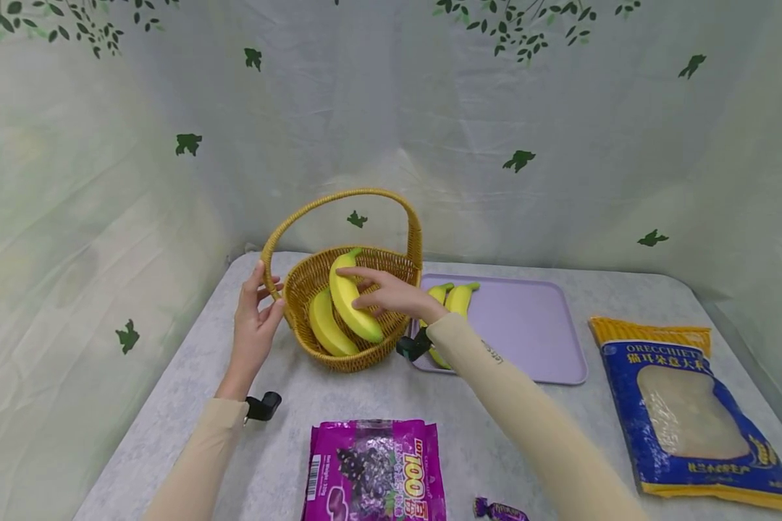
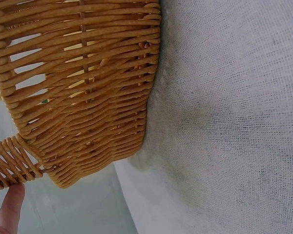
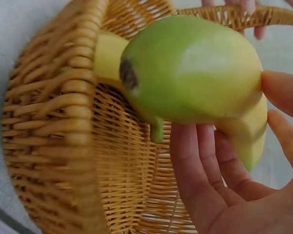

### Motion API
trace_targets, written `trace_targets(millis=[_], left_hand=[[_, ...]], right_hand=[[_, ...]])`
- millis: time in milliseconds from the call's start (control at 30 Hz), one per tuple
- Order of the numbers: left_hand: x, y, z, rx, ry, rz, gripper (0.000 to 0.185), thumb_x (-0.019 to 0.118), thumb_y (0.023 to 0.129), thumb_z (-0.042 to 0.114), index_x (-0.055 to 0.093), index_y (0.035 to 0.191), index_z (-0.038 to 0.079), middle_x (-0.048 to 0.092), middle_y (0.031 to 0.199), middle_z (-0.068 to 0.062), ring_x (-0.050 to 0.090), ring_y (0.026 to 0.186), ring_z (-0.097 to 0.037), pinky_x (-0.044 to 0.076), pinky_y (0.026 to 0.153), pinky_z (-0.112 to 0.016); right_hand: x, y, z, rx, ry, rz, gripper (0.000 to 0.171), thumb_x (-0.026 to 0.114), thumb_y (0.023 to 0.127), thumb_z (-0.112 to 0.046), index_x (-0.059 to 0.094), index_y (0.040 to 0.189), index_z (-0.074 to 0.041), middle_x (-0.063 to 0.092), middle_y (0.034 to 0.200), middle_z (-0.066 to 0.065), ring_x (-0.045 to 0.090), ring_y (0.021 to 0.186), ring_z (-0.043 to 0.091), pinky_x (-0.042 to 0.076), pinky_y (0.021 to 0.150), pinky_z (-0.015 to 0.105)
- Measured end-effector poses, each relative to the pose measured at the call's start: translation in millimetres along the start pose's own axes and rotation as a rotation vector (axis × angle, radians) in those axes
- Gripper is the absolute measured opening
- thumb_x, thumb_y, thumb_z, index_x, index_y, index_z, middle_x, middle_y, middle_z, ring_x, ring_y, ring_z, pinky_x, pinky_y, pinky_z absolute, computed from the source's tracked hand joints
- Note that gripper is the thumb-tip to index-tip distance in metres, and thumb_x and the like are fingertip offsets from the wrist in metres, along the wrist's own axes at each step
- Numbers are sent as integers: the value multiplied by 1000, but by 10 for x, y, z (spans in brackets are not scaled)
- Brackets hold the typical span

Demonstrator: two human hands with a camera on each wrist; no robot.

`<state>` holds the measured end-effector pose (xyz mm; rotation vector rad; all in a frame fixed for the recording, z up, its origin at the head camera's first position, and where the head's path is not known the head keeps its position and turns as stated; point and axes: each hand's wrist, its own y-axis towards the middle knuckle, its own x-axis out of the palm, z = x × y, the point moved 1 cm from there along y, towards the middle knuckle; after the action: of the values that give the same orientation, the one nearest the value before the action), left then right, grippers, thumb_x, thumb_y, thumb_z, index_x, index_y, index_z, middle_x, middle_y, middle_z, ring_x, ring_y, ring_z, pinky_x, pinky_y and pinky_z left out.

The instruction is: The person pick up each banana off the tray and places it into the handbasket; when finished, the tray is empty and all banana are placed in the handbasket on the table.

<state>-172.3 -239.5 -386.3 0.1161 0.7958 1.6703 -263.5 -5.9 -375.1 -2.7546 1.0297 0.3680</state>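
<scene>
Behind the wicker basket, a leaf-printed cloth is hanging; beneath the basket, a grey tabletop is showing. Well to the basket's right, a blue-and-yellow pasta bag is lying; just beside the basket, same side, a lilac tray. In front of the basket, a purple packet is being cut off by the view's edge. At the basket's left, its handle is being gripped low down by the left hand. At the basket's opening, the upper banana is being grasped between thumb and fingers of the right hand. Inside the basket, the lower banana is lying. Right of the basket, tray bananas are being partly hidden by the right arm. Front-right of the basket, a small wrapped sweet is lying.
</scene>
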Motion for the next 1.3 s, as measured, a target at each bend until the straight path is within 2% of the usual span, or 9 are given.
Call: trace_targets(millis=[100, 233, 333, 433, 667, 900, 1033, 1200, 1300], left_hand=[[5, 4, 2, -3, 5, 1, 65, 49, 95, -8, 22, 150, 12, 39, 130, -31, 45, 116, -39, 41, 85, -9], [11, 10, -1, -2, 13, 4, 65, 49, 94, -9, 22, 150, 12, 39, 130, -31, 45, 115, -40, 42, 84, -9], [14, 12, 1, -1, 12, 6, 65, 50, 94, -9, 23, 150, 11, 39, 130, -32, 46, 115, -40, 42, 84, -9], [17, 14, 8, -2, 9, 8, 65, 50, 94, -9, 23, 150, 11, 39, 130, -33, 46, 115, -39, 42, 84, -9], [31, 16, 20, -1, 15, 12, 65, 49, 94, -9, 22, 150, 11, 39, 130, -32, 46, 115, -38, 42, 85, -10], [44, 17, 16, -14, 17, 16, 65, 49, 94, -9, 22, 150, 12, 39, 131, -30, 46, 116, -34, 41, 86, -10], [44, 16, 3, -15, 17, 17, 66, 49, 94, -9, 22, 150, 12, 39, 131, -30, 46, 116, -34, 41, 86, -10], [43, 15, -3, -14, 11, 15, 65, 49, 95, -8, 22, 150, 13, 39, 131, -30, 45, 116, -35, 41, 86, -10], [43, 15, 2, -13, 10, 16, 65, 49, 95, -8, 22, 150, 12, 39, 131, -31, 46, 116, -34, 42, 86, -10]], right_hand=[[24, 99, 13, 22, -26, 18, 60, 56, 94, -6, 38, 148, -23, 41, 141, 8, 46, 117, 20, 53, 77, 39], [59, 191, 83, 56, -63, 30, 61, 54, 92, -1, 38, 148, -19, 51, 104, 10, 50, 79, 17, 48, 68, 41], [97, 259, 174, 70, -140, 23, 61, 53, 91, 3, 38, 147, -15, 41, 75, 5, 35, 57, 13, 38, 59, 33], [144, 318, 268, 78, -228, 11, 61, 52, 89, 5, 40, 146, -11, 33, 67, 2, 28, 51, 10, 30, 53, 26], [252, 376, 374, 110, -360, -3, 56, 54, 87, 1, 46, 142, -10, 50, 96, 8, 38, 70, 13, 33, 62, 24], [283, 406, 392, 128, -398, 13, 57, 50, 89, 3, 45, 144, -13, 50, 96, 9, 42, 76, 17, 34, 62, 24], [285, 411, 391, 133, -421, 22, 56, 49, 90, 2, 45, 144, -14, 54, 111, 12, 46, 85, 19, 35, 65, 25], [271, 374, 373, 138, -356, 48, 53, 49, 92, -1, 45, 144, -13, 53, 122, 18, 42, 69, 15, 35, 61, 25], [233, 335, 359, 123, -309, 75, 51, 52, 93, -4, 47, 143, -14, 53, 126, 17, 49, 76, 14, 39, 64, 26]])
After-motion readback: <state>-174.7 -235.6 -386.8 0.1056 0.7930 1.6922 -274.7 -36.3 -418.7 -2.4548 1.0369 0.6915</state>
